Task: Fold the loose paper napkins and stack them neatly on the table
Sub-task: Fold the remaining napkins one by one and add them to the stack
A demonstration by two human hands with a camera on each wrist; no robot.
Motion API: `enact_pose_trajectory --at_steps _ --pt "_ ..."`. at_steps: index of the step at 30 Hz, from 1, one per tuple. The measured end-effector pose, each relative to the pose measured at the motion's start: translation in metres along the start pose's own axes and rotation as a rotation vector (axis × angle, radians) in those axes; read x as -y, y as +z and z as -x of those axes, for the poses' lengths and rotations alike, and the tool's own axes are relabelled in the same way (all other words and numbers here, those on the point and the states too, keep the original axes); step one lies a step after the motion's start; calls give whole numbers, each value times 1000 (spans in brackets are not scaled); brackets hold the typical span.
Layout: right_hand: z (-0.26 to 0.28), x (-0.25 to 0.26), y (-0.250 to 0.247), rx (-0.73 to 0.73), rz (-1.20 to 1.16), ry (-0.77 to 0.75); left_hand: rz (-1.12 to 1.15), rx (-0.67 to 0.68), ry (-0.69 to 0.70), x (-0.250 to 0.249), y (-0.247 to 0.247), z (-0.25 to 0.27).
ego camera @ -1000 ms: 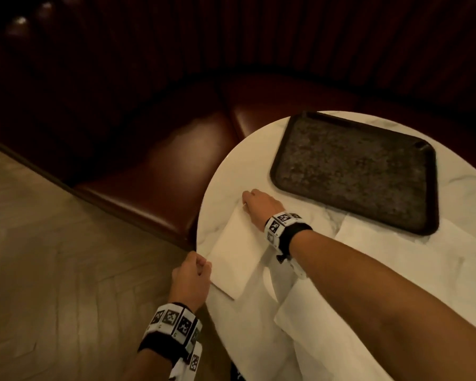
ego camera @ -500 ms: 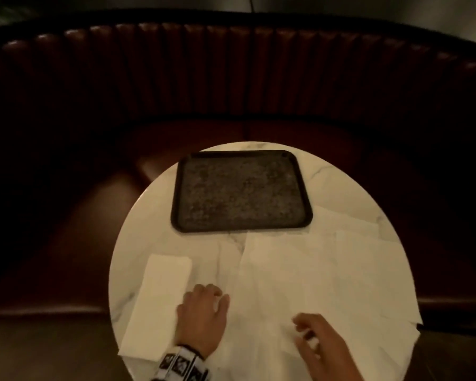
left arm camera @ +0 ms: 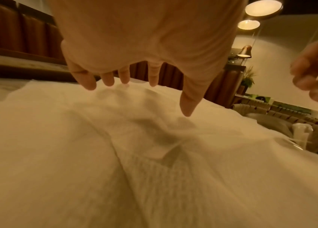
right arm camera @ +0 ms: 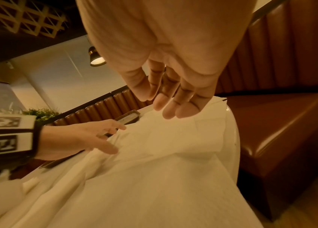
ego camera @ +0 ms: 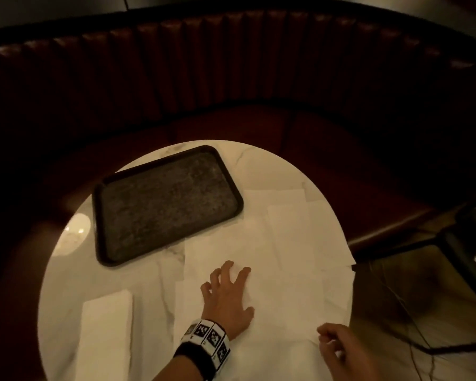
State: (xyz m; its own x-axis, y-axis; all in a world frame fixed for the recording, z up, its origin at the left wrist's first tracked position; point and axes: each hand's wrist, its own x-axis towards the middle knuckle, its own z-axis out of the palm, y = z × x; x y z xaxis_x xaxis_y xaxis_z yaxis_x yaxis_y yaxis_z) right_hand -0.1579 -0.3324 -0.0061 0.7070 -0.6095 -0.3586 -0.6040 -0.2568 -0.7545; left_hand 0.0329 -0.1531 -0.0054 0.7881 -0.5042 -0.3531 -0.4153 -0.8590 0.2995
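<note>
Round marble tabletop (ego camera: pixel 261 163). One dark tray (ego camera: pixel 165 202) at 11 o'clock. One folded napkin (ego camera: pixel 106 334) at 8 o'clock. Loose napkins (ego camera: pixel 291 243) overlapping from centre to 4 o'clock; count unclear. Left hand (ego camera: pixel 227 295) spread, fingertips on loose napkins. Right hand (ego camera: pixel 344 350) at 5 o'clock above them, fingers relaxed, holding nothing.

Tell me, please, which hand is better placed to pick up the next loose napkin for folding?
Left, I'd judge. The left hand is spread over the loose napkins at mid-table, fingertips at the paper. The right hand hovers at the near edge, fingers loosely curled, holding nothing.
</note>
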Motion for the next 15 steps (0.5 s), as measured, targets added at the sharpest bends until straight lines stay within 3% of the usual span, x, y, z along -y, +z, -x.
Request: enact_pose_trajectory --at_steps 2,6,10,15 --pt "13 19 -2 86 5 -25 -29 -7 -24 -6 7 -4" --pt "10 19 -2 56 125 -127 -67 -54 -68 -7 14 -9" --pt "8 34 -7 98 155 -158 -89 -179 5 0 16 -13" --pt "4 41 -4 127 176 -177 -102 -205 107 20 -2 -23"
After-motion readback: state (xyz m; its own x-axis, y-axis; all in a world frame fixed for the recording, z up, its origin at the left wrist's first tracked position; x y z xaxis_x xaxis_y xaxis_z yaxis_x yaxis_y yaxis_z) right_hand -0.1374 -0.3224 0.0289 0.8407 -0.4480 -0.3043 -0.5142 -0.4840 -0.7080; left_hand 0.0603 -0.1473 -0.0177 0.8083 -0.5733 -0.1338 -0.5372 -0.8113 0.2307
